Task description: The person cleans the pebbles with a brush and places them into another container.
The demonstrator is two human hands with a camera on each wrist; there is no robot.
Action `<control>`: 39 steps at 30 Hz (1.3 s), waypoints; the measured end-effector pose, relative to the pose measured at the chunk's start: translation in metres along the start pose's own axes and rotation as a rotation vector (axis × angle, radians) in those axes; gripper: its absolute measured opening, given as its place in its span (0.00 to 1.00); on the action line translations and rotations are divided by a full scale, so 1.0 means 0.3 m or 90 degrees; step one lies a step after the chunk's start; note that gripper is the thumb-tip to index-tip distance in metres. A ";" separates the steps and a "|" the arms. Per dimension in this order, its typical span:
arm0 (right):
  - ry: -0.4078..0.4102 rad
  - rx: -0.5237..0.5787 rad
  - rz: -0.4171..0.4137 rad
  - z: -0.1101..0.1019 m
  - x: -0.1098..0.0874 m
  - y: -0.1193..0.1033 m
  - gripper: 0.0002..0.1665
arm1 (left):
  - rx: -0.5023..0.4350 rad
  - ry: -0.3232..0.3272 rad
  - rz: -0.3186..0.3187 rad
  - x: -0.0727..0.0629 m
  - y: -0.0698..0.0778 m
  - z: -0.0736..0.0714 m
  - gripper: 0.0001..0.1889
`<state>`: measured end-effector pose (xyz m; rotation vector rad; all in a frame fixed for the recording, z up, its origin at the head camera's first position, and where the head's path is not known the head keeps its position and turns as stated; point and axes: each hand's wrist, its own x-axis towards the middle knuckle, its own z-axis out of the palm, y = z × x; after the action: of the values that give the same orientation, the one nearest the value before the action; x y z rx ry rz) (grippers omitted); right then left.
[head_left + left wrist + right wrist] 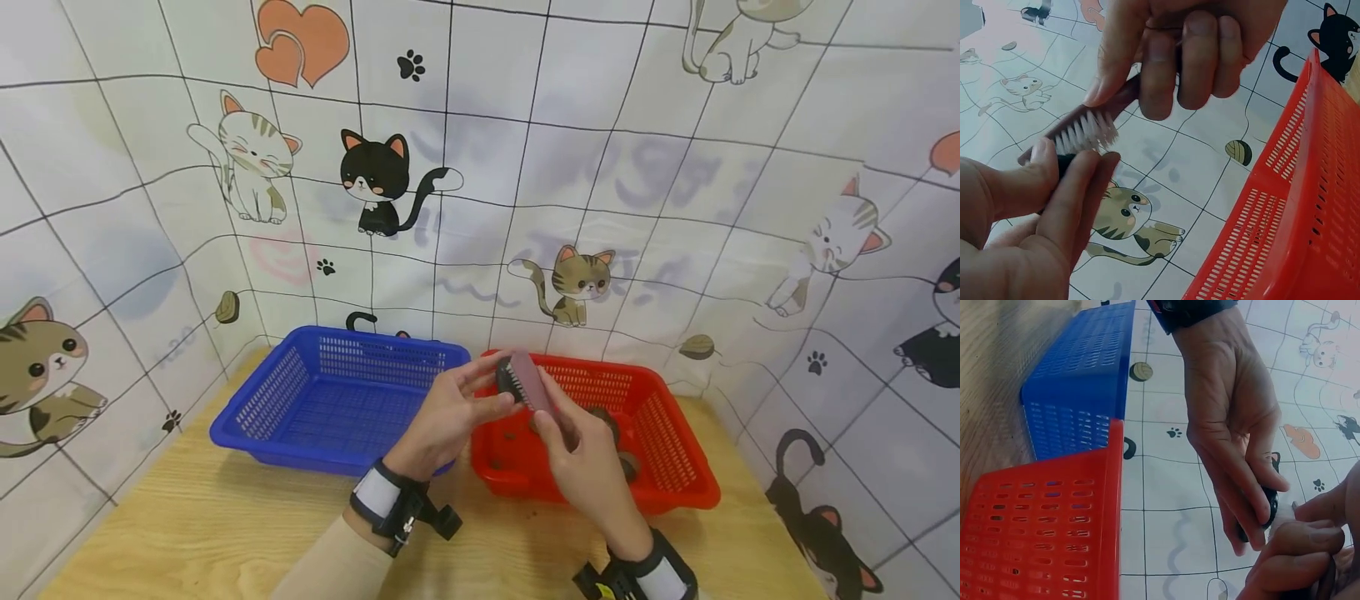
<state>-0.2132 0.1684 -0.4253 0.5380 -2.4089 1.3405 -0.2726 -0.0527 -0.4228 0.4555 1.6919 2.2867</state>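
Observation:
My left hand point(448, 410) pinches a dark rounded object point(504, 377) between thumb and fingers. Its exact kind is hard to tell; the right wrist view shows the dark object point(1271, 503) as black and smooth. A brush point(531, 382) with a dull reddish-brown back and white bristles is gripped in my right hand point(588, 454). The bristles face the dark object and appear to touch it, as the brush point(1088, 131) in the left wrist view also suggests. Both hands are raised above the near left part of the red basket point(678, 442).
Several brownish lumps point(628, 467) and small bits lie in the red basket. To its left, a blue basket point(322, 408) stands on the wooden table point(172, 500). A white sheet with cat prints point(480, 167) hangs behind and at both sides.

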 end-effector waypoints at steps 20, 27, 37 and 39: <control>-0.008 0.007 0.023 -0.003 0.006 0.002 0.38 | -0.038 0.011 -0.016 0.003 -0.005 0.010 0.30; -0.011 0.025 0.021 -0.009 0.029 0.041 0.37 | -0.027 0.037 0.008 0.001 -0.006 0.015 0.31; 0.022 0.073 -0.032 0.000 -0.007 0.045 0.35 | 0.024 0.064 0.005 -0.014 0.010 0.044 0.30; 0.034 0.067 -0.038 0.006 -0.002 0.038 0.35 | 0.032 0.055 -0.001 -0.017 0.007 0.044 0.30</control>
<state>-0.2184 0.1725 -0.4349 0.5899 -2.2720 1.4435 -0.2628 -0.0435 -0.4175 0.3701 1.7929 2.2983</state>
